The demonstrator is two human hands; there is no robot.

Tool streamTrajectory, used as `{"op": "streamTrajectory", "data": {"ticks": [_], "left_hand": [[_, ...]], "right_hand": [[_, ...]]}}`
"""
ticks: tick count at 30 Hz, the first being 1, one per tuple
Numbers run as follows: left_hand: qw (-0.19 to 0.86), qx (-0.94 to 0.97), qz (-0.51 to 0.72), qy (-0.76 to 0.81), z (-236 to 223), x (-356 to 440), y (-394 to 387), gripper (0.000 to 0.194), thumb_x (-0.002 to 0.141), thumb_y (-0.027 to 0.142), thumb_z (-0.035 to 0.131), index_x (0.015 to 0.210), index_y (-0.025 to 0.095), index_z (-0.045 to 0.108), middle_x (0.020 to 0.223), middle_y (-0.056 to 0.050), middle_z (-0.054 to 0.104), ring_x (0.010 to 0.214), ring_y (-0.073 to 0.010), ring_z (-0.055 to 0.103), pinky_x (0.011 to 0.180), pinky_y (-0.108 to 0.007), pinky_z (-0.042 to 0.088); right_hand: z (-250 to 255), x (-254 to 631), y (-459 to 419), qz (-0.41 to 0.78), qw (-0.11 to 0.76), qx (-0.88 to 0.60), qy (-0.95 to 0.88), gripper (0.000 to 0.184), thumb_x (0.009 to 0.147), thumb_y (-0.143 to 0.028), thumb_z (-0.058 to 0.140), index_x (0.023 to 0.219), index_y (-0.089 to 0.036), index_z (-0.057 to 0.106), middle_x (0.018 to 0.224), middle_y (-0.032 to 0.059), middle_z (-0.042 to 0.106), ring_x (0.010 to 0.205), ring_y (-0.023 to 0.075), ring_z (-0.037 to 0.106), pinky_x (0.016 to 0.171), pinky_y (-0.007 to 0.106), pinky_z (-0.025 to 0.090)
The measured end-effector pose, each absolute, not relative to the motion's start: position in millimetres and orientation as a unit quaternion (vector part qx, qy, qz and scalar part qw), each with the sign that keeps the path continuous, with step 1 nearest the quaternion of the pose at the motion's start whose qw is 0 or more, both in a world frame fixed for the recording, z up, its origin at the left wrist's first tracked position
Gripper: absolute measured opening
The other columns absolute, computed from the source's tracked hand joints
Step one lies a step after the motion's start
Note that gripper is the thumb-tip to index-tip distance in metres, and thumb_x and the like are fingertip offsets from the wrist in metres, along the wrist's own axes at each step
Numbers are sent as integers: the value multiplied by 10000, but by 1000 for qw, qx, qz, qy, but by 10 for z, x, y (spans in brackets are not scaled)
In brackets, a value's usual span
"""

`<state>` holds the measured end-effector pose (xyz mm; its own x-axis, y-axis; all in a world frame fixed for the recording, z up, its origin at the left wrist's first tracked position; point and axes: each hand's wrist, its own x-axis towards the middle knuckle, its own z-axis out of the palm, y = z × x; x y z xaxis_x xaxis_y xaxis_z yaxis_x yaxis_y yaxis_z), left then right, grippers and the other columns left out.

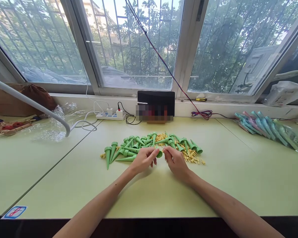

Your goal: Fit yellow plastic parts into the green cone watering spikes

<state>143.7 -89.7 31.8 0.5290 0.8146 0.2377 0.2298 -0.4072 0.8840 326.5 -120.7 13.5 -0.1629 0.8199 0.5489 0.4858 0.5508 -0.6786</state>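
Several green cone-shaped spikes lie in a loose pile on the pale green table, mixed with a scatter of small yellow pieces. My left hand is closed on one green spike, gripping it at its wide end in front of the pile. My right hand is pinched right beside it, fingertips at the spike's rim; whether they hold a small piece is too small to make out.
A dark tablet stands at the back under the window. A white power strip with cables lies left of it. A white lamp arm crosses the left side. Packaged teal and pink items lie at the right.
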Motion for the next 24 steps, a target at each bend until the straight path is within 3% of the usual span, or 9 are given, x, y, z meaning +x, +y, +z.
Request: {"op": "streamTrajectory", "data": {"ticks": [13,24], "left_hand": [[348,819,319,327,393,1399,-932,381,945,420,474,662,166,457,715,14,449,611,-99,541,516,-200,429],[274,866,289,304,401,1394,-939,242,943,344,483,775,170,494,831,-12,483,718,-127,502,622,-250,426]], "right_hand": [[104,3282,-1194,195,468,-443,-739,279,1023,-320,362,810,-216,509,647,-18,509,589,145,465,605,258,358],[61,3289,-1158,202,480,-444,-729,280,1019,-312,369,771,-217,456,599,-31,461,542,137,421,566,260,338]]}}
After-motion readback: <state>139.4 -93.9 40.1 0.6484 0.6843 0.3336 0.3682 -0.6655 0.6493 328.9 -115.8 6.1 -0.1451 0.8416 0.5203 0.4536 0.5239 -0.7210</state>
